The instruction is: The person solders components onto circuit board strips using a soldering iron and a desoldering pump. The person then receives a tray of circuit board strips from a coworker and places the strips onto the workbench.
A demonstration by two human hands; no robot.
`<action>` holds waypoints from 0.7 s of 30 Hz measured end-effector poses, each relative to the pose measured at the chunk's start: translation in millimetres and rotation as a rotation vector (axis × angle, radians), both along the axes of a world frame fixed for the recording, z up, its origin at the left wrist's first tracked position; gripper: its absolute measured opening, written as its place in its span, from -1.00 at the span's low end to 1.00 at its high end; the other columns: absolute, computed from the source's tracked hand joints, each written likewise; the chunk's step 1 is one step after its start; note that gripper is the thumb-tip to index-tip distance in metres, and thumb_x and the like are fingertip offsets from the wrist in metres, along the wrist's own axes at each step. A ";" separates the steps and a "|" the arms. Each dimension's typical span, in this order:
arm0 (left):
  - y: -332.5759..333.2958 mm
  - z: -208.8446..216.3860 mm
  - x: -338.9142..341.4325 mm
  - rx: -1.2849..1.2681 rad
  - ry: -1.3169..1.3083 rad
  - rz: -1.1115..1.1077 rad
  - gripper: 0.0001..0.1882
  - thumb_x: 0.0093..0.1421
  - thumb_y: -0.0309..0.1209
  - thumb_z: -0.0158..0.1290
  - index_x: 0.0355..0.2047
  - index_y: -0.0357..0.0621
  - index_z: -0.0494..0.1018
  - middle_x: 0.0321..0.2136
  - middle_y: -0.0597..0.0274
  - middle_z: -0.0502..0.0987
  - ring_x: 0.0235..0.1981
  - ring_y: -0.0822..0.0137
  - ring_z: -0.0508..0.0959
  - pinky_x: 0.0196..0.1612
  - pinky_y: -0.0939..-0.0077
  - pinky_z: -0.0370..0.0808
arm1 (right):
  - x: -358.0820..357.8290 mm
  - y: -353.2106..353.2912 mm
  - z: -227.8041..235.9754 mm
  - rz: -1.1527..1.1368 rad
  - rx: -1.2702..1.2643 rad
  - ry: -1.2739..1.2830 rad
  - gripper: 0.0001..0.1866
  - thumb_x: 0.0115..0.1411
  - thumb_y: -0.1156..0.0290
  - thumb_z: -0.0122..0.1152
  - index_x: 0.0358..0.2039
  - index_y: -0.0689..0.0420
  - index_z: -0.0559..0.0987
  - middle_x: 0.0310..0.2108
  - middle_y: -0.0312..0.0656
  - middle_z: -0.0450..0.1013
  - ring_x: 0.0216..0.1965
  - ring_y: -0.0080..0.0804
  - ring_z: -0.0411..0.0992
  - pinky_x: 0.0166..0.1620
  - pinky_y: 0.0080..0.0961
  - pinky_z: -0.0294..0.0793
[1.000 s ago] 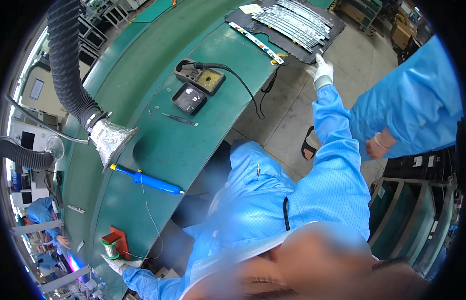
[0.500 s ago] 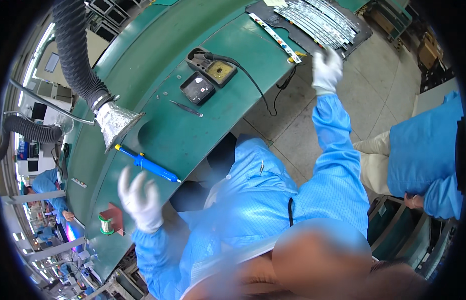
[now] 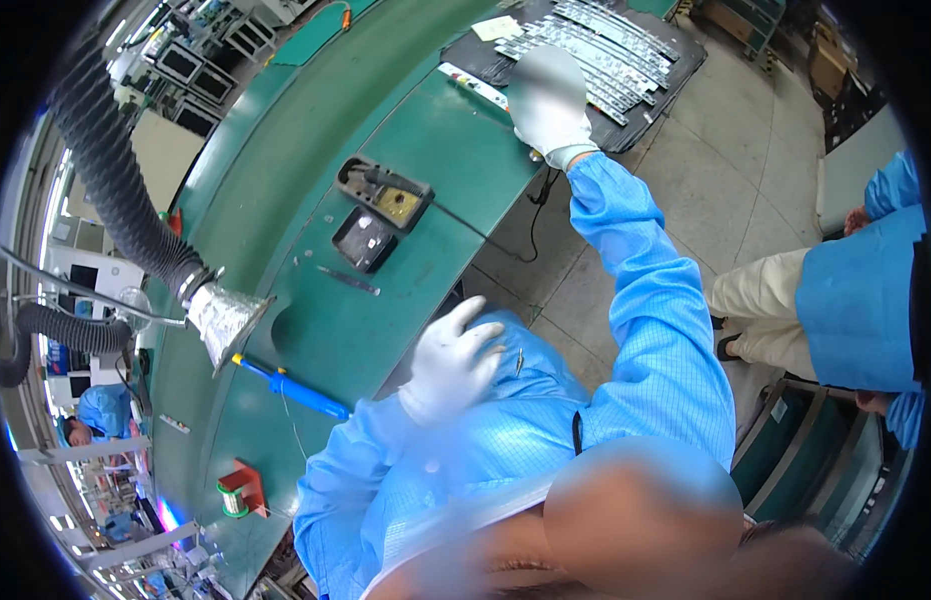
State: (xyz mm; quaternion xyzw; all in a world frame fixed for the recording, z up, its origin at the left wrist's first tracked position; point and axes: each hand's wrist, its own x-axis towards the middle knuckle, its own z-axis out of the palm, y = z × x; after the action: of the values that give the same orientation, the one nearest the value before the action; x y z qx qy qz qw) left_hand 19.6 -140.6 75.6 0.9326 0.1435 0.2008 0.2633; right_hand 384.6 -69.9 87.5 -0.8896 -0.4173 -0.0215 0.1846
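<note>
In the head view, the person's right hand [image 3: 551, 105], gloved in white, is reaching over the table's [image 3: 415, 130] far corner, covering one end of a strip [image 3: 470, 83]. A blur is hiding its fingertips, so whether they are pinching the strip cannot be made out. Just beyond, a stack of silvery strips [image 3: 615, 65] is lying on a dark mat [image 3: 470, 52], with a pale slip [image 3: 496, 28] resting near them (any writing on it is too small to read). The left hand [image 3: 450, 365] is hovering before the lap, fingers loosely spread. On the table, an iron stand [image 3: 400, 200] is sitting beside a black tray [image 3: 363, 240], and tweezers [image 3: 348, 280] are lying near it. A blue sucker [image 3: 305, 393] is pointing toward the table edge. A rack label [image 3: 778, 410] is showing white, its print illegible.
</note>
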 end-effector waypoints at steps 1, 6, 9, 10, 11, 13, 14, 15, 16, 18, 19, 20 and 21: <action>0.0 -5.2 18.1 -0.033 -0.003 -0.068 -0.58 0.07 -0.32 0.30 -0.03 -0.04 0.57 0.11 -0.17 0.48 0.07 -0.13 0.54 0.13 0.11 0.51 | 7.0 -3.0 4.6 0.003 0.019 0.065 -0.60 0.15 0.10 0.18 -0.04 -0.07 0.66 -0.17 -0.07 0.63 -0.13 -0.05 0.60 -0.04 -0.17 0.58; -5.8 -24.4 128.9 -0.589 0.144 -0.030 -0.45 0.24 -0.27 0.16 0.22 -0.12 0.37 0.19 -0.12 0.41 0.24 -0.05 0.41 0.25 0.24 0.40 | 65.2 -53.7 23.6 -0.006 0.310 0.029 -0.45 0.09 -0.02 0.25 0.06 -0.06 0.63 -0.12 -0.11 0.63 -0.06 -0.14 0.59 0.05 -0.33 0.54; 12.3 -29.4 207.5 -1.044 0.172 -0.192 -0.24 0.29 -0.11 0.13 0.35 -0.26 0.15 0.34 -0.28 0.15 0.32 -0.16 0.28 0.31 0.16 0.33 | 120.1 -109.5 32.4 -0.176 0.360 0.000 -0.46 0.10 0.02 0.30 0.06 0.00 0.64 -0.13 -0.12 0.64 -0.09 -0.23 0.61 0.03 -0.40 0.54; 11.1 -30.6 235.4 -1.349 0.142 -0.117 -0.16 0.31 -0.05 0.12 0.40 -0.27 0.06 0.39 -0.32 0.06 0.35 -0.21 0.24 0.33 0.11 0.31 | 137.2 -128.8 33.2 -0.219 0.389 0.003 -0.46 0.09 0.04 0.32 0.06 0.03 0.64 -0.13 -0.11 0.65 -0.09 -0.26 0.62 0.03 -0.42 0.54; 6.9 -32.4 256.4 -1.653 0.044 0.007 -0.09 0.33 0.02 0.09 0.44 -0.27 -0.05 0.42 -0.34 -0.04 0.37 -0.25 0.20 0.34 0.06 0.29 | 153.1 -147.2 32.9 -0.247 0.429 0.002 -0.46 0.09 0.07 0.34 0.05 0.05 0.64 -0.12 -0.10 0.65 -0.09 -0.29 0.62 0.02 -0.43 0.54; 3.5 -35.6 291.9 -1.775 0.028 -0.003 0.06 0.31 0.14 0.07 0.47 -0.28 -0.24 0.45 -0.34 -0.16 0.40 -0.27 0.12 0.37 0.02 0.26 | 182.1 -184.1 31.3 -0.296 0.413 0.014 -0.46 0.07 0.09 0.37 0.04 0.06 0.65 -0.12 -0.09 0.65 -0.09 -0.33 0.62 0.01 -0.44 0.54; 3.3 -37.6 308.0 -1.842 -0.006 -0.012 0.09 0.30 0.16 0.07 0.47 -0.27 -0.27 0.45 -0.34 -0.18 0.41 -0.28 0.11 0.37 0.02 0.25 | 193.7 -198.0 28.5 -0.323 0.404 -0.019 -0.47 0.08 0.08 0.36 0.03 0.08 0.65 -0.14 -0.08 0.65 -0.10 -0.30 0.62 0.00 -0.42 0.55; 3.9 -40.6 321.1 -1.912 -0.024 -0.003 0.12 0.29 0.18 0.08 0.47 -0.27 -0.30 0.46 -0.34 -0.20 0.41 -0.28 0.10 0.37 0.02 0.25 | 202.8 -212.2 24.7 -0.336 0.379 -0.042 -0.47 0.08 0.08 0.36 0.03 0.08 0.65 -0.14 -0.08 0.65 -0.10 -0.28 0.63 -0.01 -0.42 0.55; 6.0 -44.1 332.6 -1.951 -0.096 -0.019 0.13 0.30 0.17 0.08 0.48 -0.23 -0.36 0.46 -0.35 -0.21 0.41 -0.29 0.11 0.34 0.02 0.30 | 211.4 -223.6 22.3 -0.351 0.357 -0.063 -0.47 0.08 0.08 0.36 0.02 0.08 0.65 -0.15 -0.07 0.65 -0.10 -0.27 0.63 -0.01 -0.41 0.55; 16.4 -51.2 355.0 -2.088 -0.192 -0.005 0.04 0.32 0.14 0.06 0.47 -0.19 -0.25 0.43 -0.35 -0.09 0.37 -0.28 0.19 0.17 0.02 0.49 | 226.5 -239.8 20.7 -0.361 0.326 -0.086 -0.47 0.08 0.06 0.36 0.01 0.08 0.66 -0.17 -0.06 0.65 -0.11 -0.22 0.63 -0.01 -0.39 0.55; 21.8 -55.7 362.4 -2.120 -0.219 0.009 -0.03 0.33 0.13 0.05 0.45 -0.19 -0.14 0.41 -0.35 0.00 0.34 -0.27 0.25 0.08 0.03 0.57 | 233.5 -243.5 20.8 -0.355 0.308 -0.106 -0.47 0.08 0.06 0.35 0.01 0.08 0.66 -0.17 -0.06 0.65 -0.11 -0.22 0.63 -0.01 -0.38 0.55; 26.7 -60.1 367.8 -2.104 -0.192 0.021 -0.10 0.34 0.12 0.04 0.42 -0.18 -0.06 0.37 -0.34 0.07 0.29 -0.24 0.31 0.02 0.05 0.60 | 239.0 -246.1 21.1 -0.381 0.272 -0.105 -0.47 0.09 0.05 0.35 0.01 0.08 0.65 -0.18 -0.06 0.65 -0.11 -0.23 0.63 -0.01 -0.38 0.56; 32.0 -64.0 371.5 -2.084 -0.164 0.036 -0.16 0.35 0.11 0.04 0.38 -0.17 0.02 0.33 -0.32 0.15 0.24 -0.22 0.37 -0.04 0.06 0.63 | 243.9 -246.1 21.5 -0.404 0.246 -0.109 -0.47 0.09 0.05 0.35 0.01 0.08 0.65 -0.18 -0.06 0.66 -0.11 -0.23 0.63 -0.01 -0.38 0.56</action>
State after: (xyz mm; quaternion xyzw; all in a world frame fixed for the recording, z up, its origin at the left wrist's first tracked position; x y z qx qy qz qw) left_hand 391.1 -108.6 11.7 0.2251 0.2410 0.0440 0.9430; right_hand 628.6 -316.0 109.0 -0.9233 -0.2346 -0.1565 0.2608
